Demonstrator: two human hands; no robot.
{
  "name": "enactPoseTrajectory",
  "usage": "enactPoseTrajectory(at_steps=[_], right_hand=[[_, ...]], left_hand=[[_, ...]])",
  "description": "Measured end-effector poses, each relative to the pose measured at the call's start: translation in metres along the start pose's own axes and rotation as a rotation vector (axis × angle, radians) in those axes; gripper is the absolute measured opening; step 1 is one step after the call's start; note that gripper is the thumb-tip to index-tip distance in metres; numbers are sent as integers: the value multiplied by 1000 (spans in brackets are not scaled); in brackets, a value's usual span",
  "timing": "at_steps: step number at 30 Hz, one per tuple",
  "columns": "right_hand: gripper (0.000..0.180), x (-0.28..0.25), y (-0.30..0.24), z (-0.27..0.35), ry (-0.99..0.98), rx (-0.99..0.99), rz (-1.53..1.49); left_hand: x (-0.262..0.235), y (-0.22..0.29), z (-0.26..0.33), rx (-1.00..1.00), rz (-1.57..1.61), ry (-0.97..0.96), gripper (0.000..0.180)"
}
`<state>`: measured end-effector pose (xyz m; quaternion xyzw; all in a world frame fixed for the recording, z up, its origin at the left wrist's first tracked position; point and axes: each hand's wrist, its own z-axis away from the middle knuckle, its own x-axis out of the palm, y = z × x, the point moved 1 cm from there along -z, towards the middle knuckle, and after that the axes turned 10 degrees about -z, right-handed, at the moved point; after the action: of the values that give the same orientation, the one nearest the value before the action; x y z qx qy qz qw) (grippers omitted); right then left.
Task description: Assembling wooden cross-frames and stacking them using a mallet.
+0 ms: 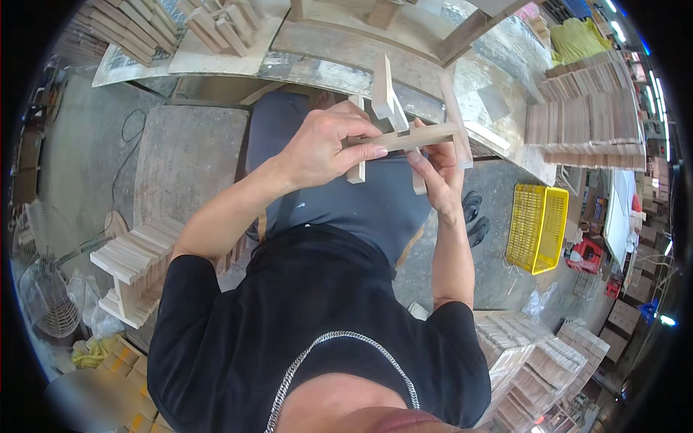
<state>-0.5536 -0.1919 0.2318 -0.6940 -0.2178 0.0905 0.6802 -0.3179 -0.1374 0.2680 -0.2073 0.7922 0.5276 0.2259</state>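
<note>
Over my lap I hold a pale wooden frame made of several joined bars. Its crossbar (422, 137) runs between my two hands. My left hand (328, 144) pinches the crossbar's left end, thumb in front, beside a short upright bar (356, 172). My right hand (439, 173) grips the frame near its right end, thumb beneath the crossbar; some fingers are hidden behind the wood. A longer bar (382, 86) points up and away from the middle of the frame. At the far right, a blurred pale bar (455, 123) stands next to my right fingers. How the bars join is partly hidden.
A worktable (310, 68) with wood strips (216, 29) stands ahead. Stacked boards (585, 126) rise at its right. A yellow plastic crate (536, 229) sits on the floor at right. Wooden parts (137, 252) are piled at left, near a fan (54, 299); more stacks (534, 361) lie behind right.
</note>
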Motion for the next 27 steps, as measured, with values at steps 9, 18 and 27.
enactPoseTrajectory(at_steps=[9, 18, 27], right_hand=[[33, 21, 5, -17, -84, 44, -273], [8, 29, 6, -59, -77, 9, -172], [17, 24, 26, -95, 48, 94, -461]], left_hand=[[-1, -32, -5, -411, 436, -199, 25], [3, -76, -29, -474, 697, -97, 21], [-6, -100, -51, -582, 830, -92, 41]])
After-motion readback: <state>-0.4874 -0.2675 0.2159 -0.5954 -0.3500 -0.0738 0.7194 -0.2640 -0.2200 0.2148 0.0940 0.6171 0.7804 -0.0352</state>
